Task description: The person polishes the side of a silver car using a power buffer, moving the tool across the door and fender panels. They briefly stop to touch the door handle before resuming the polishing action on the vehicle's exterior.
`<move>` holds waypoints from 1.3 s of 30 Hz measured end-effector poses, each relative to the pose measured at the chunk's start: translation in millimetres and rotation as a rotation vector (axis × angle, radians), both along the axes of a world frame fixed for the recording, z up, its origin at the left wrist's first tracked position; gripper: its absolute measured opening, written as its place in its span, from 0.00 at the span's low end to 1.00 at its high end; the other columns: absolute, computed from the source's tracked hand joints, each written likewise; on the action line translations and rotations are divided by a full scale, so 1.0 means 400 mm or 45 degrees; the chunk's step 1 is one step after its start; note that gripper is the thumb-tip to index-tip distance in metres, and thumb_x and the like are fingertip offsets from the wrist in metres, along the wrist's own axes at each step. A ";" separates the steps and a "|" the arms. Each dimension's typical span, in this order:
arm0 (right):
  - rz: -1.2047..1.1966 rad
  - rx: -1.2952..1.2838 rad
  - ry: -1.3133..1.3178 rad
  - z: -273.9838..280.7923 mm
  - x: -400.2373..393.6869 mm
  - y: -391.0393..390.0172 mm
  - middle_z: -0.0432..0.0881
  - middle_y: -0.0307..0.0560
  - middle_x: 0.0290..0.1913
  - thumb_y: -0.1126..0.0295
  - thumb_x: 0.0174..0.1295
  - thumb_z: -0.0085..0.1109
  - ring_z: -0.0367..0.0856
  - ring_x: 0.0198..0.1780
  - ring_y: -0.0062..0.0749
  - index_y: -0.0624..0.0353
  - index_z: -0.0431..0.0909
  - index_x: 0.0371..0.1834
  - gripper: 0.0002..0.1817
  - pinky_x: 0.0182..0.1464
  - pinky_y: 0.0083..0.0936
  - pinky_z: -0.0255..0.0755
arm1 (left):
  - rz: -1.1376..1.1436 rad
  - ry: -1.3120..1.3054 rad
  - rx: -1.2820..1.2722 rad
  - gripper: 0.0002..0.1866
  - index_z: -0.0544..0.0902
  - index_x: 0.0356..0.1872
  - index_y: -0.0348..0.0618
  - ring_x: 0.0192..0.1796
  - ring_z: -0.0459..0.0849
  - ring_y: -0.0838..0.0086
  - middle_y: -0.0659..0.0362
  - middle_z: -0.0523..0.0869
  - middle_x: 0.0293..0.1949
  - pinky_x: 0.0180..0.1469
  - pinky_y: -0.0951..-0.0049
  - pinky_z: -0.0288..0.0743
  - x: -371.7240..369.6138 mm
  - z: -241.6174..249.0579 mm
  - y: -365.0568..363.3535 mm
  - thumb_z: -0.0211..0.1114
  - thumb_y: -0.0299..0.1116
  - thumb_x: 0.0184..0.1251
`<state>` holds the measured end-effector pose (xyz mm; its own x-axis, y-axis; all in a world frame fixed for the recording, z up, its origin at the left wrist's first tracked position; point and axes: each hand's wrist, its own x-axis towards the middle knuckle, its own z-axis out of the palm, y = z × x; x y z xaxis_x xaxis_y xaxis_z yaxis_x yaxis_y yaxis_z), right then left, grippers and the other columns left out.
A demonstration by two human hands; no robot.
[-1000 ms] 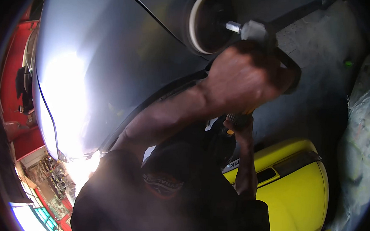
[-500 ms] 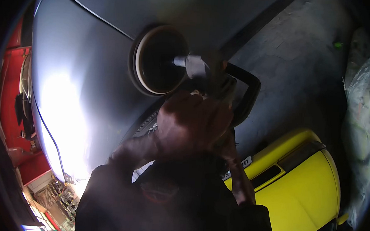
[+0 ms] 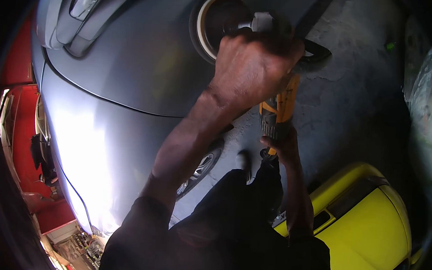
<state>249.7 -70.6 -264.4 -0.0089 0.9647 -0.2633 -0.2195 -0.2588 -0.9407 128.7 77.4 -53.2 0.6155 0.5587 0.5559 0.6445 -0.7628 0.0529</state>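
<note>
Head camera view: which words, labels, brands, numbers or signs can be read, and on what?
No text can be read.
Power tool: marks on its yellow housing, too small.
Black shirt: faint print, too dark and blurred.
Pale strip beside the yellow bodywork: mostly hidden, unreadable.

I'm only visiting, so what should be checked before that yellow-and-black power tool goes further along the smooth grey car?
1. Bare left hand at the front of the yellow-and-black power tool: ok.
2. Bare right hand at its rear: ok.
3. Round, dark, pale-rimmed pad flat against the smooth grey car: cannot tell, its face is hidden.
4. Tool clear of the bright yellow car: ok, a gap shows.
5. Gloves worn: not ok.
</note>
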 end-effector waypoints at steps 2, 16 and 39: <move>-0.011 0.008 -0.038 0.008 0.012 0.019 0.82 0.41 0.39 0.70 0.43 0.76 0.82 0.40 0.28 0.64 0.76 0.52 0.30 0.45 0.29 0.79 | -0.013 -0.042 0.005 0.11 0.84 0.32 0.50 0.28 0.88 0.62 0.60 0.84 0.27 0.25 0.61 0.80 0.005 -0.010 0.015 0.73 0.29 0.44; 0.532 -0.097 -0.218 0.038 -0.154 -0.232 0.76 0.50 0.65 0.69 0.44 0.83 0.75 0.68 0.39 0.60 0.59 0.73 0.52 0.69 0.37 0.71 | 0.087 0.088 -0.080 0.09 0.80 0.26 0.42 0.21 0.80 0.69 0.63 0.77 0.19 0.30 0.67 0.78 -0.256 0.119 -0.388 0.75 0.27 0.55; 0.096 0.157 -0.492 0.041 -0.010 0.017 0.84 0.52 0.50 0.66 0.43 0.80 0.85 0.52 0.38 0.60 0.68 0.65 0.43 0.57 0.35 0.79 | 0.025 -0.072 0.219 0.21 0.84 0.35 0.52 0.30 0.85 0.63 0.60 0.85 0.30 0.34 0.62 0.81 -0.122 0.076 -0.056 0.76 0.33 0.31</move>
